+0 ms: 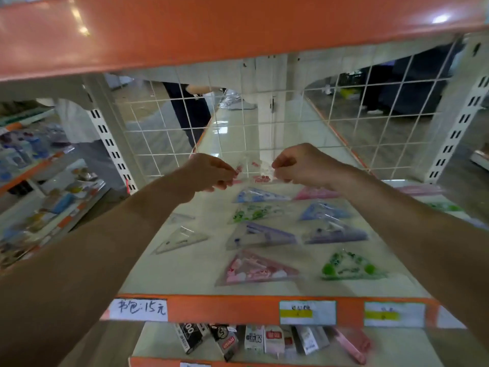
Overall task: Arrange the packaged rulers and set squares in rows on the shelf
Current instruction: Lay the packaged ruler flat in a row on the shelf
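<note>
Both my hands hold one clear packaged set square with pink print at the back of the white shelf, close to the wire grid. My left hand pinches its left corner and my right hand pinches its right corner. In front of it lie several packaged set squares in two columns: blue, green, purple and pink in one, pink, blue, purple and green in the other. A clear set square lies apart on the left.
An orange shelf overhangs close above. The white wire grid closes the back, with a person's legs behind it. Price labels line the orange front edge. Boxed goods sit on the shelf below. More rulers lie far right.
</note>
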`<state>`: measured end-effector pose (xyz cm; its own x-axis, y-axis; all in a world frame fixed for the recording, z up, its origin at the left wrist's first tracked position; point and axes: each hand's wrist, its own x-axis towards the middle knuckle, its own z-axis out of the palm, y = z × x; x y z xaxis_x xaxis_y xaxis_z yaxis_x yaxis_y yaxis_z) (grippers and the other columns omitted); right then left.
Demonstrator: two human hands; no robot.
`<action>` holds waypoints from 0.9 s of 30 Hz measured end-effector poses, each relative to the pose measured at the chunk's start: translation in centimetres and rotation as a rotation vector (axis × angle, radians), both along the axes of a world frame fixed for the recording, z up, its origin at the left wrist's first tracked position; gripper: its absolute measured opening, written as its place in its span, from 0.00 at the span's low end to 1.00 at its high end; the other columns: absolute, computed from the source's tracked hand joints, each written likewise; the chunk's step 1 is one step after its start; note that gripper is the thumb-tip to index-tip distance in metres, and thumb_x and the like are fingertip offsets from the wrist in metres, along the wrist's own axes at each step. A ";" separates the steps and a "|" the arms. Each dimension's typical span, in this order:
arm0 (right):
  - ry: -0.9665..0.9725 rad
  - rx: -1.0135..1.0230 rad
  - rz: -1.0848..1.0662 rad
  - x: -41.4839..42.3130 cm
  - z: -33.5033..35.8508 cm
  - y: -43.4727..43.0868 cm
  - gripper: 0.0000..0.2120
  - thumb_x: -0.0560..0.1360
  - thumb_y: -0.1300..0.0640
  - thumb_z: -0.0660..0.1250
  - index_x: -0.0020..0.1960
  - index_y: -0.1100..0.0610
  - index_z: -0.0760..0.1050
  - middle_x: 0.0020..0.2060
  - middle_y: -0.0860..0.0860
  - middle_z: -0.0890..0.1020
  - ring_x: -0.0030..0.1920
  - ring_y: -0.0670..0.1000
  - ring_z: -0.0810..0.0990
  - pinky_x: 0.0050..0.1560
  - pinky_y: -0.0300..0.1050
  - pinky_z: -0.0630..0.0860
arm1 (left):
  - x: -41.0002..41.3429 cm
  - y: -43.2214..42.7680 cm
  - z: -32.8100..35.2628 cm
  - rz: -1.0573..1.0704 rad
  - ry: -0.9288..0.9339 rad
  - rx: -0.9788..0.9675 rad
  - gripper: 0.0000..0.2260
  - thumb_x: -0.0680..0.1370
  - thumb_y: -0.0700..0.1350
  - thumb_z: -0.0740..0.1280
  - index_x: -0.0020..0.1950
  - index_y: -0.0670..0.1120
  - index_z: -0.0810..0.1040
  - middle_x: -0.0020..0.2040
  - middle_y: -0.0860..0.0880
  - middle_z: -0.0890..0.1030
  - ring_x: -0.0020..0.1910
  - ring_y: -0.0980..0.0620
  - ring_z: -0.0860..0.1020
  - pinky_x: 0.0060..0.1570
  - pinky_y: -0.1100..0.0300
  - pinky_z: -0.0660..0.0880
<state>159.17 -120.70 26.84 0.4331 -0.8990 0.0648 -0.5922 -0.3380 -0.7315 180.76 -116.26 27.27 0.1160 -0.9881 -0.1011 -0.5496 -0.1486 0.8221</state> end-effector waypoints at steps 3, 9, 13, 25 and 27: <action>0.215 -0.103 0.011 -2.1 0.1 0.2 0.22 0.71 0.54 0.73 0.63 0.56 0.75 0.51 0.49 0.79 0.51 0.48 0.78 0.51 0.40 0.73 | -2.3 -0.7 -0.1 -0.010 0.051 0.048 0.03 0.75 0.39 0.70 0.46 0.41 0.82 0.38 0.46 0.83 0.35 0.52 0.78 0.48 0.56 0.73; 0.463 -0.243 -0.084 -6.7 -0.4 -0.5 0.21 0.73 0.51 0.69 0.65 0.55 0.75 0.54 0.50 0.80 0.49 0.49 0.76 0.48 0.42 0.70 | -6.6 -1.9 -0.7 -0.091 0.014 0.090 0.02 0.76 0.41 0.68 0.45 0.44 0.81 0.39 0.47 0.82 0.35 0.52 0.78 0.46 0.58 0.72; 0.442 -0.177 -0.153 -10.6 -1.6 -2.3 0.10 0.73 0.51 0.70 0.52 0.53 0.78 0.39 0.47 0.74 0.45 0.50 0.73 0.46 0.41 0.67 | -7.1 -2.5 -1.0 -0.073 -0.080 0.074 0.03 0.76 0.40 0.67 0.46 0.44 0.81 0.40 0.47 0.81 0.34 0.53 0.78 0.39 0.62 0.71; 0.550 -0.111 -0.009 -10.3 -1.6 0.6 0.09 0.73 0.47 0.69 0.44 0.53 0.79 0.38 0.50 0.79 0.41 0.53 0.77 0.42 0.46 0.74 | -5.3 -1.7 -2.7 -0.068 -0.242 0.119 0.03 0.76 0.40 0.68 0.48 0.45 0.81 0.40 0.48 0.81 0.37 0.54 0.78 0.39 0.62 0.72; 0.601 -0.129 0.064 -9.0 -1.8 1.8 0.15 0.74 0.49 0.68 0.33 0.54 0.70 0.29 0.48 0.71 0.34 0.52 0.71 0.34 0.43 0.66 | -5.4 -1.4 -2.7 -0.077 -0.264 0.111 0.03 0.76 0.40 0.68 0.48 0.45 0.81 0.40 0.48 0.80 0.35 0.54 0.77 0.37 0.62 0.71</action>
